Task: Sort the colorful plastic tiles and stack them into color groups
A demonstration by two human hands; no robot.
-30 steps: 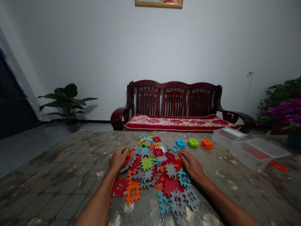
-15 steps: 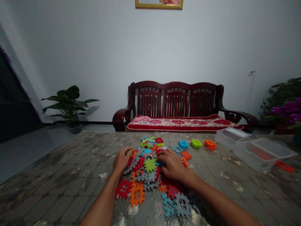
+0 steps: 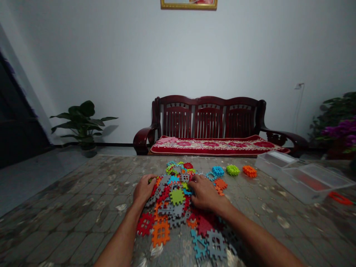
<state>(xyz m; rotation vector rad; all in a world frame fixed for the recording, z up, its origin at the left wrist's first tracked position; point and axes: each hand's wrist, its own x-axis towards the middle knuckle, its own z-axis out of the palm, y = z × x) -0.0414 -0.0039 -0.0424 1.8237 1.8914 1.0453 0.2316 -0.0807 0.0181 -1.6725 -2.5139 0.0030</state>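
- Head view: a pile of notched, flat pieces (image 3: 175, 211) lies on the patterned table (image 3: 69, 207), between the hands.
- The left hand (image 3: 143, 191) rests curled against the pile's left edge; I cannot tell whether it grips a piece.
- The right hand (image 3: 205, 191) reaches over the pile's right part, fingers bent; its hold is also unclear.
- Far right of the pile sit a blue block (image 3: 218, 171), a lime block (image 3: 233, 170) and an orange block (image 3: 249, 171), apart from one another.
- The step in hand looks like working through loose pieces; picking one out would call for fingertips under its edge, without dragging overlapping neighbours.
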